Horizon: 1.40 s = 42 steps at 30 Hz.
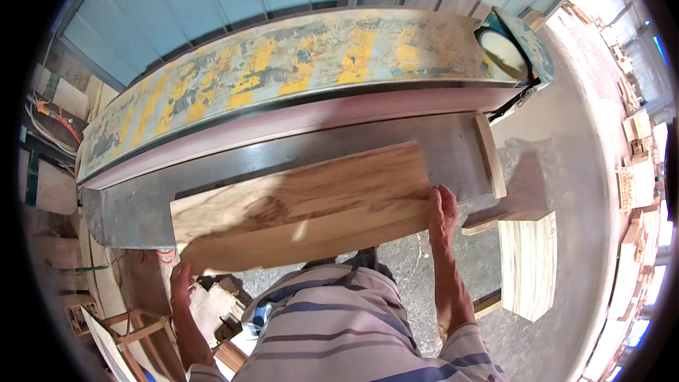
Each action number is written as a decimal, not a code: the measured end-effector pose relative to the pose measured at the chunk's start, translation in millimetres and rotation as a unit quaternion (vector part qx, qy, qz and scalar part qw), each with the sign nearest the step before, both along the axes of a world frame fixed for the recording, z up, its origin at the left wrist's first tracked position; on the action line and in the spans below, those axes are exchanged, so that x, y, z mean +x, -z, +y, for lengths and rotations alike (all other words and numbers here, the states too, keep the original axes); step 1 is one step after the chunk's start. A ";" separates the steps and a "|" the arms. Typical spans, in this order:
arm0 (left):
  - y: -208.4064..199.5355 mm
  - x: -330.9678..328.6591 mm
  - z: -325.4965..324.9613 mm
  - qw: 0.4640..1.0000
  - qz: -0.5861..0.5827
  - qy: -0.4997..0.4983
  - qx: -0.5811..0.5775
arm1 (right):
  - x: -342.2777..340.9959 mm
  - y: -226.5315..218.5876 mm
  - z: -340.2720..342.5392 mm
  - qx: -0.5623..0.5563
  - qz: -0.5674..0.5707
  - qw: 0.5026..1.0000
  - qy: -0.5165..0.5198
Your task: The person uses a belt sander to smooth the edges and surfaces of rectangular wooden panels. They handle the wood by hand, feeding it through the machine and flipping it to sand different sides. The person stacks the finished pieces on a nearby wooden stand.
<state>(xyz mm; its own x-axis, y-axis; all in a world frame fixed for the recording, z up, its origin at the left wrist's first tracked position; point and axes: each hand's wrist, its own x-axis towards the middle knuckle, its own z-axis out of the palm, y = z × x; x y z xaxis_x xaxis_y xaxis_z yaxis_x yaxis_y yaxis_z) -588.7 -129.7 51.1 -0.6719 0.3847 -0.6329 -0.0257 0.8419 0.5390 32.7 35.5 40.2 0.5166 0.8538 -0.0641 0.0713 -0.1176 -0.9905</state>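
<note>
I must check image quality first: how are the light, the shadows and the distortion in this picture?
In the head view, a shadow darkens part of the wooden board; in that view, the floor at upper right looks washed out; there too, the striped cover looks bowed by the lens.

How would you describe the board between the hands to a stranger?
Find the long machine with yellow stripes, then its grey metal table. At the table's near edge, between the left hand and right hand, is the board. It is broad and brown-streaked, unlike the narrow strip at the table's right end.
</note>
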 end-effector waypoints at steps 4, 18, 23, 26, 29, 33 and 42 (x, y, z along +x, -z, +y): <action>21.7 -45.2 15.5 0.999 0.028 0.003 -0.047 | 8.5 11.2 15.5 -0.053 -0.130 0.990 -0.023; 24.2 38.3 137.7 0.963 0.024 -0.042 0.265 | 15.9 1.6 46.9 -0.170 -0.346 0.922 -0.037; 5.1 61.3 161.7 0.901 -0.065 -0.145 0.403 | 21.8 -57.6 42.0 -0.186 -0.134 0.965 -0.127; 0.9 61.9 166.5 0.853 -0.122 -0.192 0.470 | 33.8 -83.0 31.1 -0.093 -0.005 0.987 -0.134; 1.3 49.5 165.3 0.804 -0.161 -0.233 0.522 | 31.9 -84.3 35.8 0.024 0.044 0.990 -0.135; 12.7 20.0 162.1 0.738 -0.239 -0.259 0.575 | 47.0 -61.5 41.1 0.077 0.062 0.992 -0.073; 21.3 23.5 151.5 0.766 -0.218 -0.189 0.574 | 40.4 -75.6 42.0 0.068 0.016 0.992 -0.108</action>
